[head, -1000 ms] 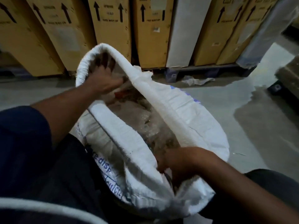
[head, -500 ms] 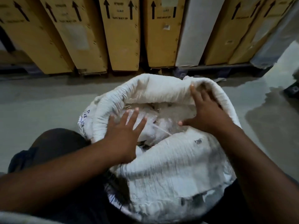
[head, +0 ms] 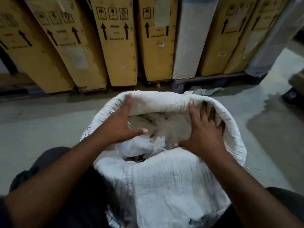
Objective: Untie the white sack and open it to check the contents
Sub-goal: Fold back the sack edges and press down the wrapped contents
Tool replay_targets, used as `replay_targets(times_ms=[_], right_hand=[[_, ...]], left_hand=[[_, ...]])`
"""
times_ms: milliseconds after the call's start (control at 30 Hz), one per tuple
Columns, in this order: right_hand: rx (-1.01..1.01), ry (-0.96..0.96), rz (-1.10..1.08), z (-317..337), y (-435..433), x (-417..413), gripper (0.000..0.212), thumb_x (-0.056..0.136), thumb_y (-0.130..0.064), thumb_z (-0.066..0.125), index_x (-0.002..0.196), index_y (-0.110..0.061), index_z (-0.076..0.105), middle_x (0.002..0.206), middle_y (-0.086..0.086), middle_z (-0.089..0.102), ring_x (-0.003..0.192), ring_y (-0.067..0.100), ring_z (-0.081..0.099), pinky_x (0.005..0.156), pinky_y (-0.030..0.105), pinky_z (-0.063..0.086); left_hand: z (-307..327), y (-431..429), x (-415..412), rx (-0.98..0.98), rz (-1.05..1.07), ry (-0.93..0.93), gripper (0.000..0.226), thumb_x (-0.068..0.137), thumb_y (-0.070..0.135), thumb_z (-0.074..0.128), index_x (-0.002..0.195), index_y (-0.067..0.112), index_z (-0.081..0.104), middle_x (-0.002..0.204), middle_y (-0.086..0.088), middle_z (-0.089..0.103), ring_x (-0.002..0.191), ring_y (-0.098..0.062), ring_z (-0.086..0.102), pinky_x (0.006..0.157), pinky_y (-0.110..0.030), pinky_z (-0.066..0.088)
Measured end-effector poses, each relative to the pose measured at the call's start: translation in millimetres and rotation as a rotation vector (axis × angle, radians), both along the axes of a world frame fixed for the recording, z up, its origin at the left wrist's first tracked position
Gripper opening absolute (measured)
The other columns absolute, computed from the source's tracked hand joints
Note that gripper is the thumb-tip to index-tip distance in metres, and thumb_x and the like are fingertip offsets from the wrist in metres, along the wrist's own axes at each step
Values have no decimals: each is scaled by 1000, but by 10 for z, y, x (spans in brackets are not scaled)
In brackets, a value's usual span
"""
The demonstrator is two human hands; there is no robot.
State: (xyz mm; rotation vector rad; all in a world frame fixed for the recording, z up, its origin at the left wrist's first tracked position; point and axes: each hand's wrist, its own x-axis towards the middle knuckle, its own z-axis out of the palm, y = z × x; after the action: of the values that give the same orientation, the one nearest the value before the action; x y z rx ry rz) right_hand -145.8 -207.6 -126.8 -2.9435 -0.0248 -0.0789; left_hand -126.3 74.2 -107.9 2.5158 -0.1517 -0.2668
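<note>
The white woven sack (head: 172,183) stands on the floor between my knees, its mouth wide and its rim rolled outward. Crumpled clear plastic bags (head: 158,127) fill the inside. My left hand (head: 120,125) is in the mouth at the left with fingers spread, the forefinger reaching up the far rim and the thumb pointing right over the plastic. My right hand (head: 204,131) is spread flat against the inner right wall of the sack, fingers fanned toward the rim. Neither hand holds anything. No tie or string shows on the sack.
Tall brown cardboard cartons (head: 120,41) with "this way up" arrows lean in a row on a pallet (head: 212,80) just behind the sack. A white wrapped panel (head: 187,38) stands among them. The concrete floor (head: 41,122) has a darker wet-looking patch (head: 271,134) at the right.
Both hands moved away from me, toward the far rim, and spread out against the sack's inner walls. The mouth is rounder and wider than half a second ago, showing more plastic.
</note>
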Motion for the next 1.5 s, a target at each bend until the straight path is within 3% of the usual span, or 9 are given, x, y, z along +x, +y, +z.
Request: replay_targets(times_ms=[200,467,667,967,1067,1133,1233,1367,1500], right_hand=[[17,-79,-12,61,-384,217,152,61,-67,86,162,-30,-20,175,1,-11,161,24,-11,123,42,-10],[184,-135,-114,185,-867,342,144,52,-67,91,165,-25,12,170,6,24,156,28,23,127,45,23],[44,54,-31,-73,-747,278,148,57,-73,82,166,-22,-5,175,9,2,160,28,2,130,46,12],[348,-55,174,-188,29,197,20,90,-46,69,98,-28,74,86,-10,75,80,11,71,75,38,60],[380,126,302,-333,83,206,44,91,-47,70,133,-36,65,133,-7,70,119,11,65,103,36,52],[383,178,307,-376,16,257,86,88,-50,74,160,-42,27,171,-4,26,154,17,29,121,39,29],[454,20,255,-304,-134,373,112,87,-56,74,165,-37,-4,174,-8,-12,160,15,-8,128,45,10],[469,-38,212,-188,-158,404,113,86,-64,69,164,-39,-8,175,-10,-8,160,13,-5,128,52,15],[379,33,293,-311,-41,302,116,81,-66,72,164,-41,-5,175,-7,-4,161,16,2,127,52,22]], left_hand=[[54,318,326,-32,248,-400,134,76,70,78,164,40,-19,174,0,22,154,-25,35,116,-34,35],[181,787,349,279,73,-409,149,63,69,86,161,44,-23,171,-8,30,149,-32,42,117,-43,41],[-18,599,80,343,-132,-280,150,59,82,81,159,47,-26,173,8,-1,153,-9,-7,124,-31,5],[-205,-50,-670,488,-662,-108,128,74,68,76,164,45,-11,174,11,-20,160,-11,-11,127,-28,-7],[-261,-180,-903,600,-851,-12,126,75,65,80,167,36,-1,176,6,-11,162,-21,-7,131,-48,-2],[-363,-152,-1004,647,-928,12,133,74,60,83,168,27,-5,177,1,-3,162,-26,6,128,-57,5],[-412,-82,-1191,690,-877,-19,149,63,69,84,165,19,-12,169,-2,32,147,-27,48,114,-59,35],[-193,-66,-963,477,-849,188,118,89,46,77,165,40,-12,172,13,-19,159,-8,-10,124,-30,-7],[10,-164,-599,205,-468,120,85,102,25,61,166,42,8,174,13,17,157,-8,25,126,-24,23]])
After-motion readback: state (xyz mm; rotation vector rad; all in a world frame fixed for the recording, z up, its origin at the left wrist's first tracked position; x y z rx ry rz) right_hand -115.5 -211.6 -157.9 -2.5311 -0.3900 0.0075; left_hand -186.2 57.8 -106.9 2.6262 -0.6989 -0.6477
